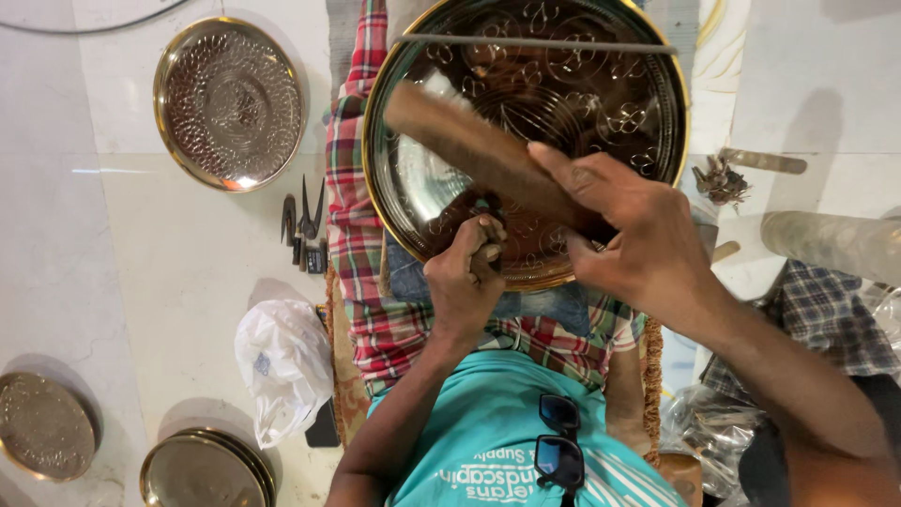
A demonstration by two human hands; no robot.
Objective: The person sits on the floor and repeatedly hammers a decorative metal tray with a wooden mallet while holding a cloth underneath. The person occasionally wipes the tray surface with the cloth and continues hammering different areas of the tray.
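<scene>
Seen from above, seated on a pale floor (pixel 169 244) with a large brass tray (pixel 441 188) propped on the lap over a red checked cloth (pixel 361 272). Engraved with looping floral lines across its dark centre, rimmed in bright gold. Left hand (pixel 466 277) closed in a fist at the tray's lower edge, fingers curled tight around a small punch (pixel 486 201) whose tip meets the metal. Right hand (pixel 638 235) just beside it and higher, fingers wrapped round the handle of a wooden mallet (pixel 469 141), thumb laid along the top; head of the mallet blurred, slanting up to the left across the tray face. Thin metal rod (pixel 535 43) lying across the tray's upper part. Further left on the floor, a second round tray (pixel 230 103) with a hammered silver centre and gold rim, well apart from the hands. Pliers (pixel 302 225) and small tools between that tray and the cloth. White plastic bag (pixel 282 366) crumpled lower down, near the left elbow. Two more plates at bottom left: a dull one (pixel 42 427) and a stack (pixel 202 469) with gold rims. Sunglasses (pixel 560 446) hooked on the teal shirt (pixel 479 422). To the right, a heap of metal scraps (pixel 721 180), a pale cylinder (pixel 826 244) and a blue checked cloth (pixel 835 310).
</scene>
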